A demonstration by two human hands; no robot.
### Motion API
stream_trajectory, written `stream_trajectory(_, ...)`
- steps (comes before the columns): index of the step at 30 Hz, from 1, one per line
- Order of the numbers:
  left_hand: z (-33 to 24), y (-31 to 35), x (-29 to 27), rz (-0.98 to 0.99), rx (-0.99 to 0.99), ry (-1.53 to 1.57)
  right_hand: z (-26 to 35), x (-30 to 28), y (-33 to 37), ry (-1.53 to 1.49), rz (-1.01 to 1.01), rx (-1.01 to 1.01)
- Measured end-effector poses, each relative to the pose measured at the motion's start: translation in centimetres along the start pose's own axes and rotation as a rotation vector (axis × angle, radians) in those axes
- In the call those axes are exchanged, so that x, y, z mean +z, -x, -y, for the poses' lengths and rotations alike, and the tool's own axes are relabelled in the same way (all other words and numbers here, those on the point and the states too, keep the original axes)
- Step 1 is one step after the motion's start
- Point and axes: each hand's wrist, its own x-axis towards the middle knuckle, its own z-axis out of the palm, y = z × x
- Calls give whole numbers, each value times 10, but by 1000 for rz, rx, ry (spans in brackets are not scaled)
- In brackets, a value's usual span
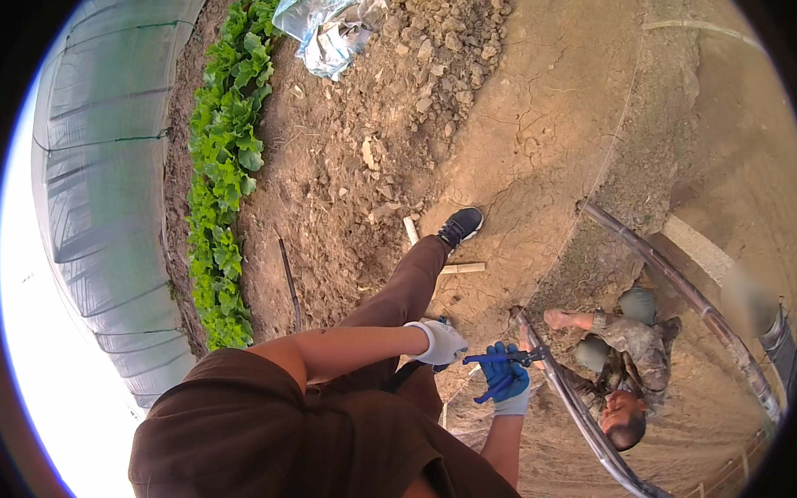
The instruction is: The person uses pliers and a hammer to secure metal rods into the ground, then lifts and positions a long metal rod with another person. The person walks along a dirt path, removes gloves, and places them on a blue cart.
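Observation:
My right hand (502, 376), in a blue-palmed work glove with a pale cuff, is wrapped around blue-handled pliers (519, 357). The handles are spread apart, and the dark jaws lie against or just before a curved metal pole (577, 411). Left of the pliers is my left hand (445, 343) in a white-backed glove. Its fingers are curled; what they hold, if anything, is hidden. Across the pole a person in camouflage clothing (645, 350) crouches, with one hand beside the pole.
A second curved pole (670, 267) arches at the right. Leafy green plants (221, 164) grow in a row beside a plastic-covered tunnel (111, 177). Loose soil clods (422, 65) and a plastic bag (332, 27) lie ahead. Wooden stakes (464, 269) rest near my shoe (461, 225).

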Motion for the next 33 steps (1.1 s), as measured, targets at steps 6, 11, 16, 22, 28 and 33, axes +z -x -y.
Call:
stream_trajectory(6, -57, 84, -88, -139, 165, 20, 39, 194, 7, 12, 128, -76)
stream_trajectory(11, -101, 146, -157, -227, 190, 26, 77, 284, 9, 90, 173, -171)
stream_trajectory(16, -98, 156, -176, -497, 184, 684, 157, 365, 8, 57, 145, -386)
stream_trajectory(22, -149, 189, -208, -796, 209, 790, 222, 456, 4, 247, 233, -495)
stream_trajectory(28, -216, 228, -221, -926, 383, 776, 222, 552, 18, 302, 246, -410)
stream_trajectory(33, -255, 265, -240, -1028, 500, 552, 221, 605, 32, 324, 352, -321)
